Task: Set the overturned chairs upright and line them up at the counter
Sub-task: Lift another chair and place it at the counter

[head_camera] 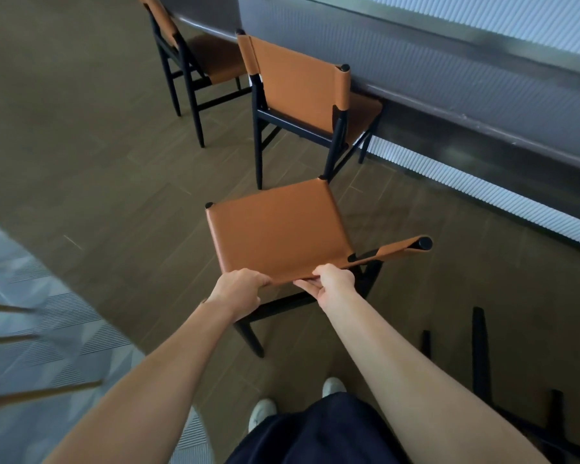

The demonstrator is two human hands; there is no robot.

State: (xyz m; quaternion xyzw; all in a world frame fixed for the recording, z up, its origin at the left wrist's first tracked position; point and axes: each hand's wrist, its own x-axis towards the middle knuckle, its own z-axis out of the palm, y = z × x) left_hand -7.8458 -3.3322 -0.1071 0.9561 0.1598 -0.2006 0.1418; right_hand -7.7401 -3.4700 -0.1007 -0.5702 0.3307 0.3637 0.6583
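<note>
Both hands close on the near edge of a tan leather seat. The left hand [238, 289] curls its fingers over the edge from above, knuckles up. The right hand [332, 284] pinches the same edge just beside it, thumb on top and fingers tucked under the leather. The two hands sit close together, almost touching, with both forearms reaching forward from the bottom of the view.

The held chair [278, 229] is in the middle of the floor, in front of the person's white shoes [263, 413]. Its seat faces up and tilts slightly toward the camera. Its backrest [395, 251] shows edge-on at the right, so the chair's front-to-back axis runs roughly right to left, along the counter rather than toward it. A black leg [250, 339] angles down below the left hand; whether all the legs touch the floor I cannot tell.

Beyond it, a second chair [302, 88] stands upright with its seat tucked under the grey counter [449, 105], its back toward the camera. A third chair [195, 51] stands upright farther left along the same counter.

At the lower right, black legs of another chair [479, 349] stick up from the wooden floor [98, 162]; its seat is out of view.
</note>
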